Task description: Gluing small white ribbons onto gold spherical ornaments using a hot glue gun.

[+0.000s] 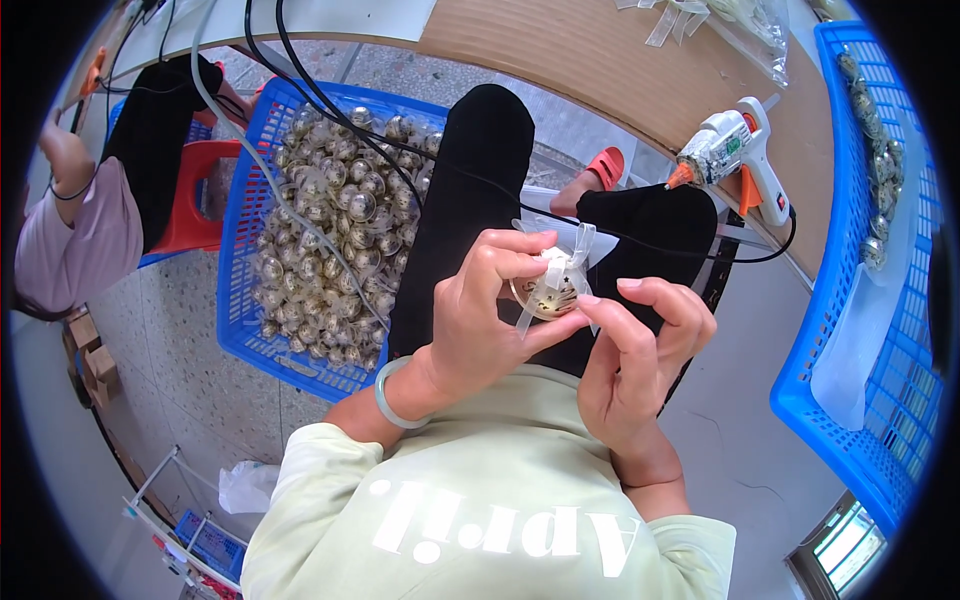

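Left hand point(467, 312) pinches the clear ball point(552, 300), right hand point(645, 355) is loosely spread at its right, and it looks light, slick, maybe crackable, so hold its sides, not the soft ribbon point(584, 243).

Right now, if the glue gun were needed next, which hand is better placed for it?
Probably the right hand: it is nearer the glue gun and only at the edge of the ball, while the left hand grips the ball.
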### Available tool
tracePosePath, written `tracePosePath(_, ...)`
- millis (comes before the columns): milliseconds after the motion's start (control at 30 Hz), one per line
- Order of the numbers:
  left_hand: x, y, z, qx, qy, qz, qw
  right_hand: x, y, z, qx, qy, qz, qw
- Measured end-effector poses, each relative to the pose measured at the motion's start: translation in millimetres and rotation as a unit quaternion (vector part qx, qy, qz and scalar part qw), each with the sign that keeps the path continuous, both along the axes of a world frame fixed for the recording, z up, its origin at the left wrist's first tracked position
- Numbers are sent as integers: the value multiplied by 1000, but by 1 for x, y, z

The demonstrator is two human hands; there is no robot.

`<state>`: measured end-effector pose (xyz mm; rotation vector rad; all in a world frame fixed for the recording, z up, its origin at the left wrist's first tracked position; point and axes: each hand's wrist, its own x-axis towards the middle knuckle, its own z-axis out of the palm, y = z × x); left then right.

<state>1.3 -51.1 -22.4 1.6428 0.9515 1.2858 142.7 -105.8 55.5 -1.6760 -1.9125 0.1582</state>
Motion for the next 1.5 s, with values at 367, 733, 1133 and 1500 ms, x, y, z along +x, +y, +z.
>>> tracePosePath(367, -4, -1, 0, 7, 0, 2, 1000, -7, 5, -12, -10, -14, -5, 1000)
tracePosePath(733, -7, -1, 2, 1, -15, 0, 1000, -11, 5, -10, -5, -29, -3, 1000)
tracePosePath(1133, -6, 0, -2, 9, -27, 2, 1000, -11, 7, -16, 37, -42, -1, 998)
tracePosePath(1500, -9, 9, 1, -60, -83, -16, 995, -3, 12, 3, 41, 6, 26, 999)
